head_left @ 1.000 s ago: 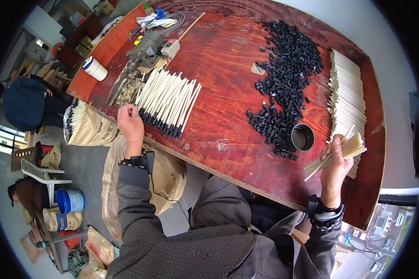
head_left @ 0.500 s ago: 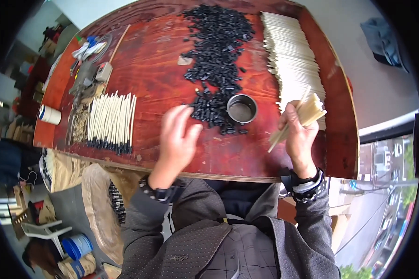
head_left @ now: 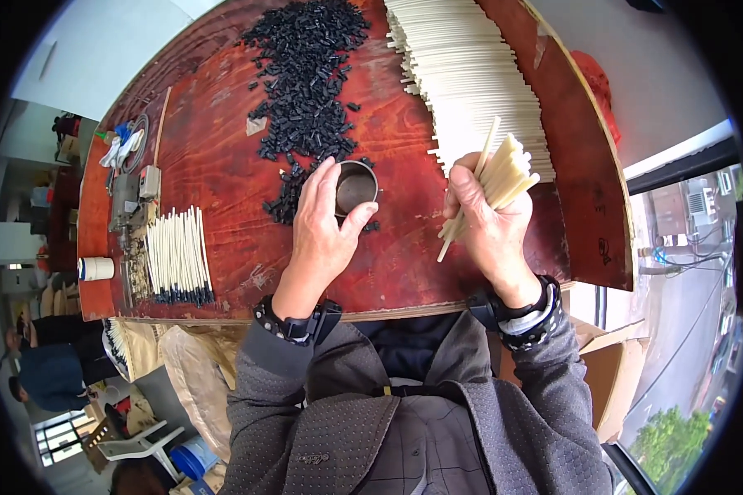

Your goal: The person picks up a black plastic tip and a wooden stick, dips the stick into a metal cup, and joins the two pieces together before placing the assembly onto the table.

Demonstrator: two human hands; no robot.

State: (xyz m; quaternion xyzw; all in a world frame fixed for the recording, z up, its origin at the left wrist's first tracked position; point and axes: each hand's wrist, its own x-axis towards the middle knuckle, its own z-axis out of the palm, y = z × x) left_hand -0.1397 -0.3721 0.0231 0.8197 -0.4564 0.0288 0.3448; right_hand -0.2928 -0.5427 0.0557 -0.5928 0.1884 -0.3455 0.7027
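My right hand (head_left: 491, 219) is closed around a bundle of cream-coloured sticks (head_left: 508, 173), held above the right part of the red wooden table (head_left: 396, 268). One stick crosses the fist at a different slant from the rest. My left hand (head_left: 320, 227) is open, thumb and fingers apart, at the near left side of a round metal cup (head_left: 357, 188). Fingers and thumb overlap the cup's edge; whether they press on it I cannot tell. Small black tube-like pieces (head_left: 305, 82) lie heaped from the far side down to the cup.
A long stack of cream sticks (head_left: 475, 82) lies along the right raised edge (head_left: 545, 91). At left, sticks with black ends (head_left: 177, 256) lie side by side, near a small grey box (head_left: 149, 181) and a white spool (head_left: 97, 268). Gloves (head_left: 122, 150) lie farther back.
My left hand has come to the cup, fingers spread around its near edge. My right hand keeps its stick bundle. The whole view has turned and shifted.
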